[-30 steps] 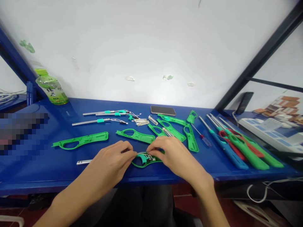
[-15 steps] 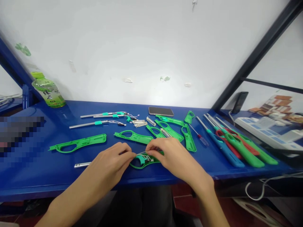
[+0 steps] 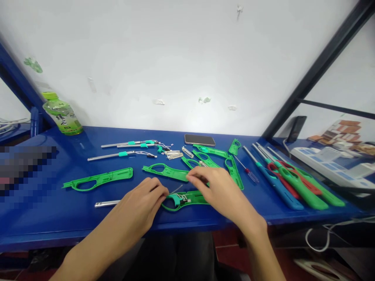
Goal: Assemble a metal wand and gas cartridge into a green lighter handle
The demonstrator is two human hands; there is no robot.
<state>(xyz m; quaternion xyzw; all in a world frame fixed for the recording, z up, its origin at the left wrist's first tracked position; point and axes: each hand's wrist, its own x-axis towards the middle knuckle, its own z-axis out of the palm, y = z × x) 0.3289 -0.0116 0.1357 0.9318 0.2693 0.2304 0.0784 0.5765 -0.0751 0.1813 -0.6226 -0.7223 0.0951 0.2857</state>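
Note:
An opened green utility lighter [image 3: 195,198] lies near the table's front edge, its metal barrel [image 3: 107,203] sticking out to the left beneath my left arm. In its handle sit a teal trigger [image 3: 176,200] and thin white wires. My left hand [image 3: 148,195] pinches the lighter's front part. A thin clear tube [image 3: 177,189] slants up beside those fingertips. Over the handle's rear end is my right hand [image 3: 212,183], raised a little, with thumb and fingertips drawn together. What they hold, if anything, is hidden.
Green lighter shells [image 3: 102,179] lie left and behind. Barrels with wires [image 3: 111,156], clear fuel tanks [image 3: 173,154] and a phone [image 3: 199,139] are farther back. To the right are a screwdriver [image 3: 250,175] and several assembled lighters [image 3: 281,187]. A bottle [image 3: 65,119] stands far left.
My right hand has drawn off the tube and wires, moving right and slightly up. The tube now shows free at its upper end. My left hand stays on the lighter.

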